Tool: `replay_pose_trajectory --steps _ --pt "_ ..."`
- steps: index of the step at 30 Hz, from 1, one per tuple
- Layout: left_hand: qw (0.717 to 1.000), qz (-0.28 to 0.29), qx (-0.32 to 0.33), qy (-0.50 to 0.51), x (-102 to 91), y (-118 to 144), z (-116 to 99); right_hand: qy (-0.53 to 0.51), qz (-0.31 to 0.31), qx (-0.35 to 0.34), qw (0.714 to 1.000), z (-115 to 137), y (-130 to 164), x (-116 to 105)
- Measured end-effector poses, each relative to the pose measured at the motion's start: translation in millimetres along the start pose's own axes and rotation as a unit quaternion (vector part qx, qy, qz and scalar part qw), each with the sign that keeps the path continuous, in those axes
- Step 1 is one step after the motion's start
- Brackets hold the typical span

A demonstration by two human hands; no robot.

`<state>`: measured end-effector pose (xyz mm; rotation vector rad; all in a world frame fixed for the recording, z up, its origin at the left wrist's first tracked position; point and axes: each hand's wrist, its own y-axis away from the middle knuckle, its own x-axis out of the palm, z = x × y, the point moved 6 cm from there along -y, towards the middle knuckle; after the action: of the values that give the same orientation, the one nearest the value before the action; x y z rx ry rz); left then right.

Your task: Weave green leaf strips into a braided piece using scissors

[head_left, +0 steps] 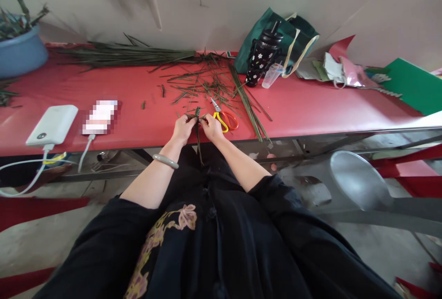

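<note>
Close to the front edge of the red table, a small woven piece of green leaf strips (197, 112) is pinched between my two hands. My left hand (183, 128) grips its left side, fingers closed. From the right, my right hand (211, 127) pinches the same piece, its fingertips almost meeting the left ones. Long loose ends of the strips hang down below the hands toward my lap. Scissors (226, 118) with yellow and orange handles lie just right of my right hand. Beyond them are scattered leaf scraps (214, 82) and a bundle of long strips (247, 103).
Long leaves (131, 55) lie along the wall. A white power bank (52, 125) and a cabled phone (100, 117) rest at left, near a blue pot (22, 52). A black flowered tumbler (263, 57), a plastic cup (272, 76) and a green bag (253, 41) stand at right.
</note>
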<state>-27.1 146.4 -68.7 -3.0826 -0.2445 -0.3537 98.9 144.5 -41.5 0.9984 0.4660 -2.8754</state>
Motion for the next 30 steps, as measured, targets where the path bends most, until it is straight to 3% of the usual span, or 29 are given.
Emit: replay_pose_trajectory --steps 30 --pt "1.000 0.009 -0.008 0.001 1.3 2.1 -2.9 0.009 0.001 -0.012 1.000 1.0 0.9 0.4"
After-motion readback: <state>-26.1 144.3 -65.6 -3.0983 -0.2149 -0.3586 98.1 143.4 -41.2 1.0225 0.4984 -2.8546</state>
